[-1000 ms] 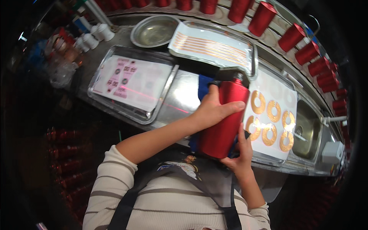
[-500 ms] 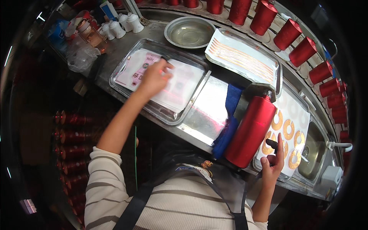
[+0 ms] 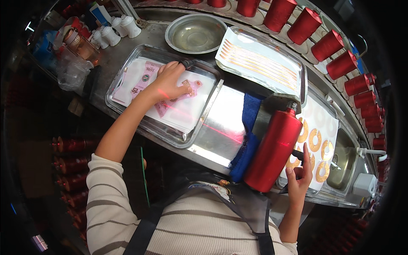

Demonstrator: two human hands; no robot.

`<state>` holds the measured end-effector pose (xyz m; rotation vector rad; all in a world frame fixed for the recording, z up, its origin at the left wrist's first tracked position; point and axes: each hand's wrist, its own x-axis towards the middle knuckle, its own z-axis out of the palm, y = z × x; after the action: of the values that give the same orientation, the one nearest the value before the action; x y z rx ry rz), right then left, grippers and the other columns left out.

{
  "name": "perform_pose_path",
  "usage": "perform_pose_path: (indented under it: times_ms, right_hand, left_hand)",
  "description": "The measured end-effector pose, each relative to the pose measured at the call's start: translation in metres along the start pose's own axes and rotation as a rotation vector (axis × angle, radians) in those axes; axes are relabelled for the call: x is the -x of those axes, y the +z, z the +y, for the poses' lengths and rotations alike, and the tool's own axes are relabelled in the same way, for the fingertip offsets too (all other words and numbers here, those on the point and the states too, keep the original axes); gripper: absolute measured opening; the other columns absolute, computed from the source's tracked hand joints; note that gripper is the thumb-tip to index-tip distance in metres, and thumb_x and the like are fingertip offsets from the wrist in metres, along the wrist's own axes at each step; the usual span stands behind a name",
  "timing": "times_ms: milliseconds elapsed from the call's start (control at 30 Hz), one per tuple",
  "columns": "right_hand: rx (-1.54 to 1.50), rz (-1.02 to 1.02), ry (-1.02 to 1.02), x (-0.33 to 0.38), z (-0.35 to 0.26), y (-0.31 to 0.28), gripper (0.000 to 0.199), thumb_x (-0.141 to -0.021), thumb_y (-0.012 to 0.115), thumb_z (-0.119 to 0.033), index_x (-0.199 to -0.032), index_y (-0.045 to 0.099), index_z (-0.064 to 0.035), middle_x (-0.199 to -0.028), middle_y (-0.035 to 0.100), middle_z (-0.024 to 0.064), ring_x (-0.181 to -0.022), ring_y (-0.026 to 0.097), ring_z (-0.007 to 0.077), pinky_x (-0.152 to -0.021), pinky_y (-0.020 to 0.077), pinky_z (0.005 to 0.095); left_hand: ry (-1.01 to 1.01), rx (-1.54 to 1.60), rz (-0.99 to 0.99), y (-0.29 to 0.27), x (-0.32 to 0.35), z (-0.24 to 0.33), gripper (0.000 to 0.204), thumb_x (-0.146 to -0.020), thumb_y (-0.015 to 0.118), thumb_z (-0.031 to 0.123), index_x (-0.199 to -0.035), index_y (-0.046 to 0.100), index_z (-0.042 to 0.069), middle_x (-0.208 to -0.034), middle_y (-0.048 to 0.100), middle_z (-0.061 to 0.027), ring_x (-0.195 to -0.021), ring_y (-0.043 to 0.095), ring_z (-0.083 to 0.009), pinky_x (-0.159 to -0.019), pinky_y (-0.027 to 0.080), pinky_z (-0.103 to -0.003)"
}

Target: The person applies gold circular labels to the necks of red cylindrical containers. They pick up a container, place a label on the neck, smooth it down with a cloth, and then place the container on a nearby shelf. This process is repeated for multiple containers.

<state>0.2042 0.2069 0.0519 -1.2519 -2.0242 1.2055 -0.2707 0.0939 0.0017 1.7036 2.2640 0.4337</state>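
Note:
My left hand [image 3: 170,83] reaches over a metal tray [image 3: 112,91] of white paper sheets [image 3: 178,117]. Its thumb and fingers are apart, touching a pink printed label strip [image 3: 194,86]; something black [image 3: 185,64] shows at a fingertip. Another pink strip [image 3: 148,73] lies left of the hand. On the right, my right hand [image 3: 301,178] holds its thumb and index finger up and apart; a black piece [image 3: 298,155] sticks out by the other fingers, and I cannot tell if it is worn or held. Beside this hand stands a tilted red metal cylinder [image 3: 274,148] with a steel tip.
A blue cloth [image 3: 250,110] lies left of the cylinder. Gold open rings [image 3: 315,139] sit on a white sheet at the right, before a sink [image 3: 344,170]. Behind are a steel basin [image 3: 196,36], a tray of orange strips [image 3: 259,63], white bottles [image 3: 123,27] and red cylinders [image 3: 304,26].
My left hand has moved down onto the sheets and its thumb has spread. A pink strip once seen faintly through white paper now shows plainly beneath it. My right hand keeps its pose.

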Motion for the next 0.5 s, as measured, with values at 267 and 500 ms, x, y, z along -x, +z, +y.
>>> perform_pose_path:
  times_ms: [267,500]
  right_hand:
    - [0.028,0.007,0.027,0.001,0.007,-0.003,0.081,-0.078,0.073,-0.01,-0.153,0.045,-0.0056,-0.118,0.067,0.0087,-0.056,0.036,0.0027,-0.052,0.0321,0.0187]
    - [0.044,-0.097,-0.117,0.014,0.011,-0.016,0.104,-0.073,0.084,-0.055,-0.152,0.044,0.0006,-0.114,0.067,0.0086,-0.055,0.038,0.0042,-0.05,0.0299,0.0202]
  left_hand:
    - [-0.116,0.119,-0.061,-0.013,-0.032,0.005,0.033,-0.078,0.078,0.019,-0.097,0.059,-0.001,-0.106,0.067,-0.0127,-0.111,0.062,-0.0266,-0.097,0.046,-0.041]
    - [-0.023,0.277,0.292,0.004,-0.026,-0.01,0.016,-0.083,0.073,0.002,-0.099,0.073,-0.002,-0.092,0.074,-0.0103,-0.086,0.069,-0.0163,-0.079,0.054,-0.031]
